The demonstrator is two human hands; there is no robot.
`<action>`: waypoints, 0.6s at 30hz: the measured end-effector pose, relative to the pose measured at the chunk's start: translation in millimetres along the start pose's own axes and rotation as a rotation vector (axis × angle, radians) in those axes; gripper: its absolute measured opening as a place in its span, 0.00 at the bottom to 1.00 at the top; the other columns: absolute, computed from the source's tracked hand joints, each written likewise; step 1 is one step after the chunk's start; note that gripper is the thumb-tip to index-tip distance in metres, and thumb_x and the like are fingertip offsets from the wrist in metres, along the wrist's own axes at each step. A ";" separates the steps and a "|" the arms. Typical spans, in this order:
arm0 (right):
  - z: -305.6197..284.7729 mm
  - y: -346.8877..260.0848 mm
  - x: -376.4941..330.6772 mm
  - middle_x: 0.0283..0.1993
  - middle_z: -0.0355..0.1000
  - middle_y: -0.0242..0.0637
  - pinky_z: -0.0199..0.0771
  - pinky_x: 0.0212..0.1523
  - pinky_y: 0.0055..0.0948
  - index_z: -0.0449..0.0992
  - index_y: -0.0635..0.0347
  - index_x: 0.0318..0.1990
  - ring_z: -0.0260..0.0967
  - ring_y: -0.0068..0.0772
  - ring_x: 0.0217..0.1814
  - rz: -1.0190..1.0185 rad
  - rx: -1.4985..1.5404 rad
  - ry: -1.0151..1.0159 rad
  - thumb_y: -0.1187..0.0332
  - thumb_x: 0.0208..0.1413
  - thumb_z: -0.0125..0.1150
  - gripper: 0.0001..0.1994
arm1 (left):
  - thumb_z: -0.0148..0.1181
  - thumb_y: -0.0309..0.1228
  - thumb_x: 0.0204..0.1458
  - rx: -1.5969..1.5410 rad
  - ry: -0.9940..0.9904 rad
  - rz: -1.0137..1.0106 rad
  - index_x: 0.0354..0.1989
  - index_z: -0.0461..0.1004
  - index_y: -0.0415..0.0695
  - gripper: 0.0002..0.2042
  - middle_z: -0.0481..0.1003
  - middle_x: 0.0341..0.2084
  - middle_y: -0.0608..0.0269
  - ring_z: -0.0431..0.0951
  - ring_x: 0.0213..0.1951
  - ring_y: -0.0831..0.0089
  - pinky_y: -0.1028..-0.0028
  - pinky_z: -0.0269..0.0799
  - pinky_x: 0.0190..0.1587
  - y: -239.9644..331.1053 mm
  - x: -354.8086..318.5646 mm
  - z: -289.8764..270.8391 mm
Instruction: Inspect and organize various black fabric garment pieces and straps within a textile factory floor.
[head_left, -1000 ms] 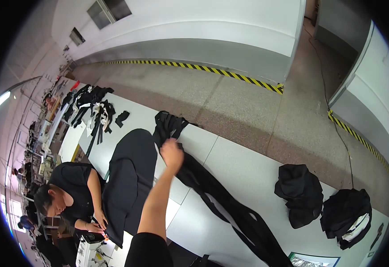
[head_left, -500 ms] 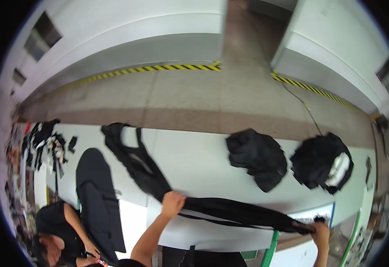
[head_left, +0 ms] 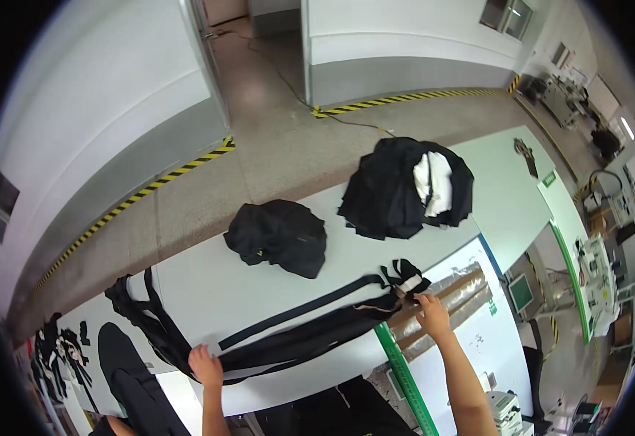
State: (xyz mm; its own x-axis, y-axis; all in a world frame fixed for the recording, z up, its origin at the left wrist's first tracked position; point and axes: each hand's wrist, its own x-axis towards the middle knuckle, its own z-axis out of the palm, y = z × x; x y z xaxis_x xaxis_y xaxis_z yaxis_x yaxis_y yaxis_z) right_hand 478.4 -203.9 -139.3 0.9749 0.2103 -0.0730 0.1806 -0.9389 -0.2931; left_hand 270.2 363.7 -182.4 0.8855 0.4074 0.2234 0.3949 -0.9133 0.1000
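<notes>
A long black garment [head_left: 306,340] lies stretched across the white table, narrow and folded lengthwise. My left hand [head_left: 207,365] is closed on it near the middle, while its looped strap part [head_left: 146,311] trails off to the far left. At the garment's right end, my right hand [head_left: 433,317] has its fingers pinched on the cloth. A bunched black band with a light patch [head_left: 406,278] sits just beyond those fingers. From it a flat black strip [head_left: 295,311] runs left along the table, beside the garment.
Two heaps of black cloth lie farther back: a smaller one [head_left: 277,236] and a larger one [head_left: 386,189] with white pieces. An ironing-board-like dark shape [head_left: 125,370] and fabric scraps [head_left: 59,356] are at left. Scissors [head_left: 526,156] rest far right. A green ruler-like edge [head_left: 408,381] runs near my right arm.
The view has swung to the right. The garment now lies on the table with the flat strip and bunched band showing at its right end. Both hands remain at the garment.
</notes>
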 end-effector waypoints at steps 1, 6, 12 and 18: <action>-0.8 7.5 -11.5 0.50 0.69 0.41 0.69 0.49 0.42 0.71 0.53 0.51 0.68 0.49 0.51 0.065 0.060 -0.039 0.72 0.42 0.63 0.24 | 0.58 0.23 0.40 -0.089 0.010 0.089 0.47 0.67 0.39 0.21 0.68 0.46 0.49 0.66 0.52 0.52 0.56 0.60 0.56 24.8 7.4 -1.7; 11.1 28.7 -23.4 0.49 0.70 0.40 0.71 0.48 0.40 0.73 0.53 0.48 0.68 0.47 0.49 0.015 0.147 0.077 0.75 0.43 0.60 0.20 | 0.54 0.23 0.48 -0.200 -0.079 0.252 0.50 0.67 0.41 0.18 0.69 0.49 0.54 0.67 0.53 0.55 0.57 0.61 0.56 163.9 36.7 12.4; 29.3 12.1 42.7 0.66 0.55 0.39 0.62 0.59 0.39 0.72 0.46 0.51 0.53 0.43 0.66 -0.242 0.008 0.219 0.77 0.38 0.60 0.26 | 0.57 0.27 0.48 -0.050 -0.202 0.167 0.39 0.70 0.44 0.10 0.73 0.35 0.57 0.70 0.45 0.58 0.58 0.61 0.55 159.4 57.4 60.4; 41.6 38.0 54.4 0.65 0.56 0.43 0.52 0.65 0.42 0.75 0.53 0.38 0.48 0.43 0.70 -0.220 -0.183 -0.003 0.59 0.29 0.71 0.23 | 0.51 0.29 0.49 0.195 -0.189 0.037 0.30 0.72 0.46 0.03 0.74 0.28 0.58 0.72 0.39 0.58 0.59 0.62 0.49 79.2 38.0 53.6</action>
State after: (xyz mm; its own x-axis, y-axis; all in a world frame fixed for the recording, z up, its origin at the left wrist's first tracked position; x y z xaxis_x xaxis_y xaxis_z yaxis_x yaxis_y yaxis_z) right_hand 532.9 -216.8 -194.0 0.9095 0.4146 -0.0298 0.4082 -0.9043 -0.1250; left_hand 348.2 306.8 -217.9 0.9228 0.3835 0.0368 0.3853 -0.9176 -0.0976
